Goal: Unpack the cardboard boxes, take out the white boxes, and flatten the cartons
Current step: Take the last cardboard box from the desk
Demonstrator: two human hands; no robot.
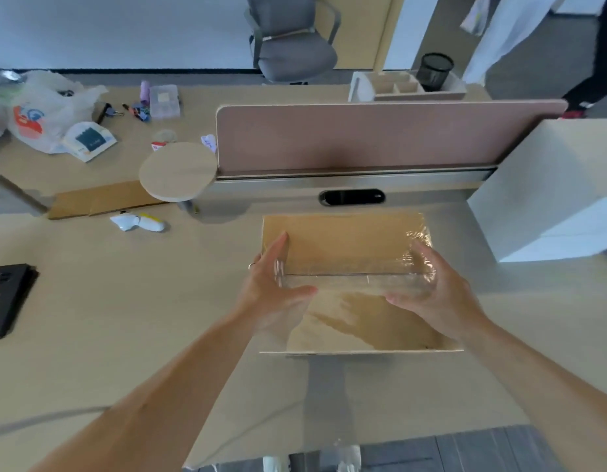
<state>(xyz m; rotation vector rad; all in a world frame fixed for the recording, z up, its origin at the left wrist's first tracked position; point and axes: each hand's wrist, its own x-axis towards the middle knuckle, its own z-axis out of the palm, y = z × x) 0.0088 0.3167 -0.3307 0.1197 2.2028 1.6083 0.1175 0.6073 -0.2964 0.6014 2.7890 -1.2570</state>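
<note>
The left hand (278, 284) and right hand (428, 287) clasp a brown cardboard carton (346, 240) with shiny clear tape between them. Each holds one side, with the thumb laid over the near face, above a pale wooden desk (124, 301). Just beyond the right hand stands a large white box (550, 185). Well past the left hand lies a flattened brown cardboard sheet (101, 199).

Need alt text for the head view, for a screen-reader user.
Two bare hands, the left hand and right hand, grip the sides of a brown cardboard carton with shiny clear tape across it, on a pale wooden desk. A large white box stands to its right; flattened brown cardboard lies back left.
</note>
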